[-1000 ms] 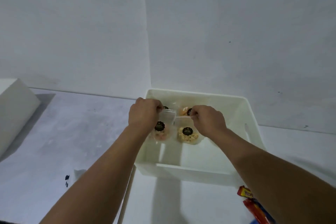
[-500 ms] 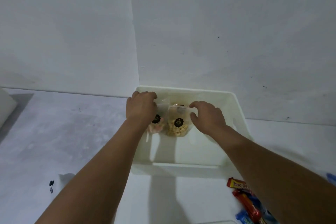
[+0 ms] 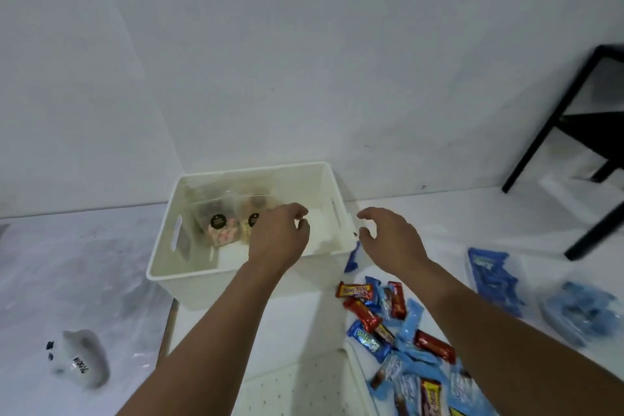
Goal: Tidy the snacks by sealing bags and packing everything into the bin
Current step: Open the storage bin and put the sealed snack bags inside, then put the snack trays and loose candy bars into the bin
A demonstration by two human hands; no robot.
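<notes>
A white plastic bin (image 3: 189, 275) stands on the white table. Clear snack bags with black round labels (image 3: 221, 230) lean against its far left inside wall. My left hand (image 3: 278, 236) hovers over the bin's middle, fingers loosely curled, holding nothing. My right hand (image 3: 391, 236) is just outside the bin's right wall, fingers spread and empty. A heap of small wrapped candy bars (image 3: 398, 328) in red and blue lies on the table to the bin's right front.
Blue packets in clear bags (image 3: 496, 277) lie at the right. A white perforated lid or tray (image 3: 304, 385) is at the bottom centre. A white pouch with black print (image 3: 81, 360) lies on the floor at left. A black frame (image 3: 570, 125) stands back right.
Both hands let go of the snack bags, which now stand in the bin. My hands and my view have shifted to the right, bringing the candy heap into sight.
</notes>
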